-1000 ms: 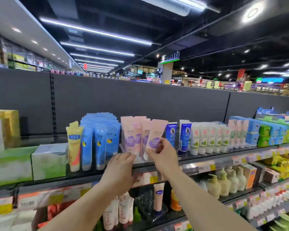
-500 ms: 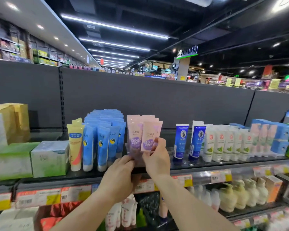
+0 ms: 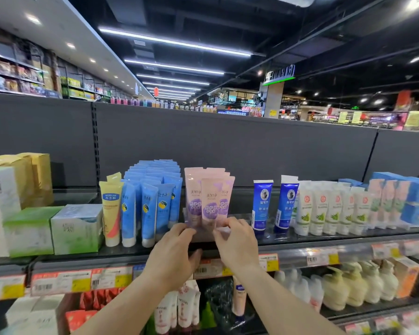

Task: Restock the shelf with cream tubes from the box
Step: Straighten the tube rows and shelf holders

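Several pink cream tubes [image 3: 209, 197] with purple labels stand upright in a clear holder on the top shelf [image 3: 300, 240], between blue tubes and dark-blue tubes. My left hand [image 3: 172, 255] touches the bottom of the left pink tubes with its fingertips. My right hand [image 3: 237, 243] pinches the lower end of the front pink tube. The box is not in view.
Blue tubes [image 3: 153, 197] and a yellow tube [image 3: 110, 209] stand left of the pink ones, with green and white boxes [image 3: 75, 228] further left. Two dark-blue tubes [image 3: 261, 206] and white tubes [image 3: 324, 209] stand to the right. Pump bottles [image 3: 353, 284] fill the lower shelf.
The tilted pink tube in my right hand has been stood upright in front of the pink row. My right hand slid down to its base, and my left hand rose to the tubes.
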{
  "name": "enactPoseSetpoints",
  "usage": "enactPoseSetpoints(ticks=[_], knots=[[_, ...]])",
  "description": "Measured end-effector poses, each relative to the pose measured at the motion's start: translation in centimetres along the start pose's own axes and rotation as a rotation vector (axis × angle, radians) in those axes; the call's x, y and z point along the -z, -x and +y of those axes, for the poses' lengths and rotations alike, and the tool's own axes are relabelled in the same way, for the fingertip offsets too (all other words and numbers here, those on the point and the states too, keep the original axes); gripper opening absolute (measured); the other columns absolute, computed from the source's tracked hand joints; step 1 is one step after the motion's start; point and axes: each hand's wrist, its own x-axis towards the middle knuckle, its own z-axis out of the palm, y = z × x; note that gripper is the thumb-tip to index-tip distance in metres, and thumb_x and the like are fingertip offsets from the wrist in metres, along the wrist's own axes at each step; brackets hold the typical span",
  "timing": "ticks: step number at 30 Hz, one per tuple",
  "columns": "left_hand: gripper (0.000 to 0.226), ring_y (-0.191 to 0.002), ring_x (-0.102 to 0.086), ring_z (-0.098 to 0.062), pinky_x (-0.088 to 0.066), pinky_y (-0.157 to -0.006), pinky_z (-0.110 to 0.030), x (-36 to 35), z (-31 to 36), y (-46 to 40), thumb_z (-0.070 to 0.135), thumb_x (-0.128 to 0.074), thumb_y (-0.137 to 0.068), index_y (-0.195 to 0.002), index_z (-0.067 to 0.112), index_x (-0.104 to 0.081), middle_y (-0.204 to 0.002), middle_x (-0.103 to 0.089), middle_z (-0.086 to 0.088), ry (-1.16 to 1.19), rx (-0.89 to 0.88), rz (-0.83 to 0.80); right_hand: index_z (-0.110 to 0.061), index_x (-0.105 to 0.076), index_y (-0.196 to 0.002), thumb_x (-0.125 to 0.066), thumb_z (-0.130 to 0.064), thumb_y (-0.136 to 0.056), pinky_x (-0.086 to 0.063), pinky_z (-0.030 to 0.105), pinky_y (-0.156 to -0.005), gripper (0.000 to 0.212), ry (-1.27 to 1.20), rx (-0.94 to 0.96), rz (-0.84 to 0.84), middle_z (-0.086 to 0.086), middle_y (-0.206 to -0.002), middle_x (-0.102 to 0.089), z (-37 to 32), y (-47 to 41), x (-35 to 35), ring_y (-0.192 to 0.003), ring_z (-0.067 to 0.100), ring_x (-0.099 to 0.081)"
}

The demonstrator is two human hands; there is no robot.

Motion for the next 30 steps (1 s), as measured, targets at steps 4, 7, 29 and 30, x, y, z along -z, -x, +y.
enactPoseSetpoints(ticks=[4,7,29,30], knots=[[0.050,-0.127,-0.048,-0.012,-0.044,-0.101,-0.028,-0.1,0.5,0.1,0.047,-0.051,-0.094,-0.140,0.031,-0.042,-0.146,-0.043,0.009,-0.036,0.046,-0.020,-0.028,-0.064,-0.119,-0.056,-0.035,-0.095,-0.041,0.016,-0.090,0.025,0.050,0.083,-0.031,-0.009,-0.119,-0.057,0.9,0.8,0.2,-0.106,0.006,-0.053],[0.047,-0.125,-0.050,-0.011,-0.044,-0.099,-0.027,0.0,0.6,0.1,0.046,-0.050,-0.095,-0.139,0.029,-0.045,-0.143,-0.047,0.010,-0.045,0.054,-0.019,-0.029,-0.062,-0.123,-0.055,-0.034,-0.096,-0.042,0.018,-0.096,0.028,0.062,0.115,-0.024,-0.010,-0.123,-0.056,1.1,1.2,0.0,-0.112,0.006,-0.052],[0.046,-0.121,-0.053,-0.011,-0.043,-0.096,-0.024,-0.2,1.3,0.0,0.037,-0.056,-0.094,-0.138,0.024,-0.052,-0.137,-0.055,0.009,-0.027,0.075,0.079,-0.030,-0.060,-0.126,-0.057,-0.037,-0.094,-0.041,0.019,-0.100,0.032,0.024,0.150,0.011,-0.011,-0.126,-0.053,3.1,1.5,0.6,-0.116,0.005,-0.047],[0.043,-0.118,-0.055,-0.012,-0.045,-0.094,-0.024,-0.3,1.5,-0.1,0.035,-0.057,-0.094,-0.135,0.022,-0.056,-0.134,-0.058,0.007,-0.028,0.077,0.091,-0.030,-0.059,-0.126,-0.055,-0.039,-0.095,-0.040,0.021,-0.103,0.032,0.045,0.156,0.022,-0.012,-0.126,-0.053,3.5,1.6,0.7,-0.118,0.006,-0.045]])
